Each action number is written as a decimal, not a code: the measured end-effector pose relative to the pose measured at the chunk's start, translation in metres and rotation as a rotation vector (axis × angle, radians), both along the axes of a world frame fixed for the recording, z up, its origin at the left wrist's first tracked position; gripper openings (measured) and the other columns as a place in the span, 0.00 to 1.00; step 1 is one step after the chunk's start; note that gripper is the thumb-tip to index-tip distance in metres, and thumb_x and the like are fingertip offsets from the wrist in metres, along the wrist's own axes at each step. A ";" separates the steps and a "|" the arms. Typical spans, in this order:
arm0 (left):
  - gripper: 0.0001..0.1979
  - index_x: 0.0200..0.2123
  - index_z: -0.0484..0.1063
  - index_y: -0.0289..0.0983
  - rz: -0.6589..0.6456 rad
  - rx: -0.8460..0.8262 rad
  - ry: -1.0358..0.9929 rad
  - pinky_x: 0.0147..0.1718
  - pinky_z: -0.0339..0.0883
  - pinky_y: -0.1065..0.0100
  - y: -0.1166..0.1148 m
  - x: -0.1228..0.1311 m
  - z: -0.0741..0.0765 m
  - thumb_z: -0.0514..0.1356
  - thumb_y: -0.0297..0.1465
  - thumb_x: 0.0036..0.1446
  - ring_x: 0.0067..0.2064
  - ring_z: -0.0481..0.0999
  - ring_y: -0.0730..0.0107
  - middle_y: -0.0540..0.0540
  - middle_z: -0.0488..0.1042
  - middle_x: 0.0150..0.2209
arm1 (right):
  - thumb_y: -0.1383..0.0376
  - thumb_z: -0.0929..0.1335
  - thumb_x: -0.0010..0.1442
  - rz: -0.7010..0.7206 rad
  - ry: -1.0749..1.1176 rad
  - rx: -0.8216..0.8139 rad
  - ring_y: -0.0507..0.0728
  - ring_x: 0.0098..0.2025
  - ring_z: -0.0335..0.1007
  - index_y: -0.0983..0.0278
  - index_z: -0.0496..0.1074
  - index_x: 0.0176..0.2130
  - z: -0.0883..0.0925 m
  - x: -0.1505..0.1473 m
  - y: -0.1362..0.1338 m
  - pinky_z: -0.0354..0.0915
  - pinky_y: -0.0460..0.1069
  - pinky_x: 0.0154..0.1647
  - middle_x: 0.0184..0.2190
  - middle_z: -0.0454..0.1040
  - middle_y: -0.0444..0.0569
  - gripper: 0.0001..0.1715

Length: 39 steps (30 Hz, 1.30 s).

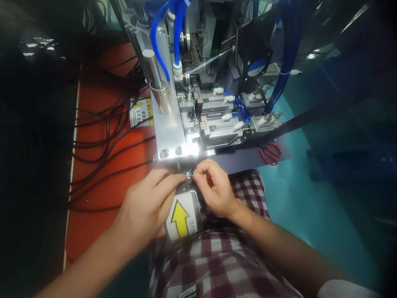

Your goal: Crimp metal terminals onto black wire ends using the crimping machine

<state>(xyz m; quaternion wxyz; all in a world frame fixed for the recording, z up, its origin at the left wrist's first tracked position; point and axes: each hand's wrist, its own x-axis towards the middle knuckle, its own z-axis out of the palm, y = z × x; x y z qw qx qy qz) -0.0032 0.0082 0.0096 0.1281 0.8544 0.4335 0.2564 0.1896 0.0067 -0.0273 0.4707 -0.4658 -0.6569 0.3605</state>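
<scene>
Several thin coloured wires [190, 173] show between my two hands, just in front of the machine's metal plate [172, 138]. My right hand [215, 186] pinches the wire ends between thumb and index finger. From the other side, my left hand [151, 196] reaches in with its fingers closed together, the fingertips touching the small part at the wires' base; what they hold is too small to make out. Below the fingertips lies a white label with a yellow arrow [180, 217].
Blue air tubes [176, 37] and metal cylinders [217, 109] rise ahead. Black cables [108, 124] cross the orange surface [93, 165] on the left. Red-handled scissors [271, 154] lie at the right. A warning label [142, 111] is beside the plate.
</scene>
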 end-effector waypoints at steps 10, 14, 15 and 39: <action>0.11 0.47 0.73 0.36 -0.001 -0.013 -0.008 0.35 0.71 0.73 0.000 0.000 -0.001 0.54 0.24 0.65 0.38 0.77 0.70 0.46 0.73 0.39 | 0.70 0.63 0.65 -0.010 -0.032 0.016 0.53 0.30 0.64 0.61 0.65 0.36 0.002 -0.002 0.000 0.62 0.48 0.30 0.31 0.67 0.45 0.05; 0.11 0.46 0.74 0.36 0.008 -0.015 -0.002 0.35 0.72 0.73 -0.001 0.000 -0.001 0.54 0.25 0.65 0.37 0.77 0.70 0.46 0.73 0.39 | 0.70 0.63 0.66 -0.030 -0.059 0.007 0.53 0.30 0.64 0.61 0.65 0.36 0.004 -0.003 -0.001 0.62 0.49 0.30 0.31 0.67 0.45 0.05; 0.11 0.46 0.74 0.36 0.010 -0.016 -0.001 0.35 0.72 0.73 -0.001 -0.001 -0.001 0.54 0.25 0.65 0.38 0.77 0.70 0.46 0.73 0.39 | 0.69 0.63 0.66 -0.040 -0.062 0.005 0.53 0.30 0.64 0.61 0.65 0.36 0.004 -0.003 -0.001 0.62 0.49 0.30 0.30 0.67 0.45 0.05; 0.10 0.46 0.72 0.35 -0.016 0.024 0.011 0.32 0.69 0.73 0.000 -0.001 0.000 0.54 0.24 0.66 0.36 0.76 0.71 0.46 0.70 0.39 | 0.66 0.65 0.60 -0.162 0.380 -1.009 0.46 0.16 0.48 0.64 0.65 0.27 0.034 -0.012 0.004 0.47 0.43 0.16 0.15 0.57 0.34 0.10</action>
